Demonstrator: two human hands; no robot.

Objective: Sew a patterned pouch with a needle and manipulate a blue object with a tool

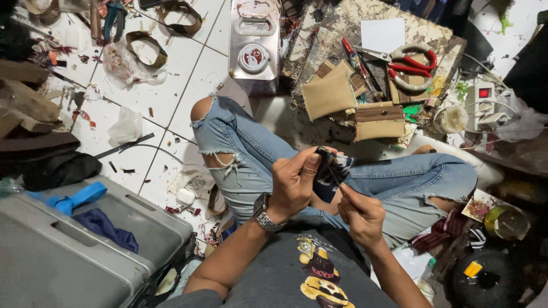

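While the person sits cross-legged on the white tiled floor [171, 91] in torn light-blue jeans [251, 154], both hands meet over the lap; the left hand [294, 182], with a metal wristwatch [265, 214] on its wrist, is clenched around a small dark blue and white patterned piece of fabric [335, 171], thumb pressed on top; that fabric sits above the knees, between the two hands, raised clear of the jeans; the right hand [361, 214] is pinched shut on a thin dark needle-like tool [337, 183] whose tip touches the lower edge of the fabric; whether it pierces the cloth cannot be told.

Ahead of the knees lies a worn board [365, 11] spattered with paint, carrying two tan canvas pouches [348, 102], one angled, one lying flat with a brown band; just beyond them rest red-handled scissors [414, 65] and a white paper square [382, 34]; a silver metal can with a round red-and-white cap [254, 45] stands near the board's left edge; a white power strip with a red switch [484, 102] lies well to the right; a grey plastic case [74, 256] with blue cloth [77, 199] on it sits at the person's left; scraps, tape rings [147, 48] and a crumpled white bag [127, 125] are scattered over the tiles.
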